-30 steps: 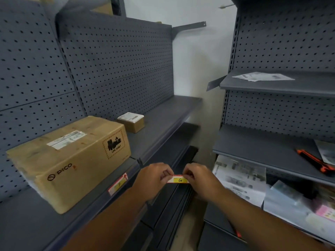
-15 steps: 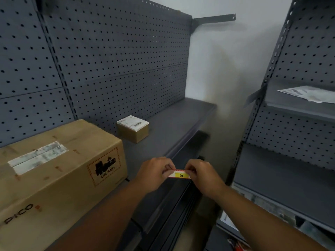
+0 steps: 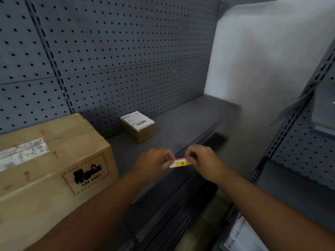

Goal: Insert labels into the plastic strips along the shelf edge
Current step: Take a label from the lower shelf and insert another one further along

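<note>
Grey metal shelf (image 3: 183, 124) is running along a grey pegboard back panel (image 3: 126, 57), ending at a white wall (image 3: 272, 60) on the far right end. A second shelving unit (image 3: 304, 151) is standing at right, with papers (image 3: 241, 234) showing low on it.

Big cardboard box (image 3: 49, 171) marked UN 3481 is sitting at the shelf's near left end, reaching close to the front edge. Small cardboard box (image 3: 137, 126) with a white barcode sticker is sitting against the back panel, well apart from the front edge. The shelf stretch from the small box to the wall end is lying bare, and the front edge (image 3: 204, 138) there is unobstructed.

Both hands are meeting at the front edge, around mid-length. Left hand (image 3: 154, 161) is pinching the left end of the label (image 3: 181, 163), right hand (image 3: 203, 160) is pinching the right end; both grips are closed on it with fingertips. Label is yellow with a red-white top band and a handwritten "G", being held level right at the edge strip. Cannot tell whether it is seated in the strip.

Versus a second ago: the view is sitting closer and further left, the orange tool and the "F" label on the near edge are out of view, and the label and hands are sitting higher, now at the top shelf's edge.
</note>
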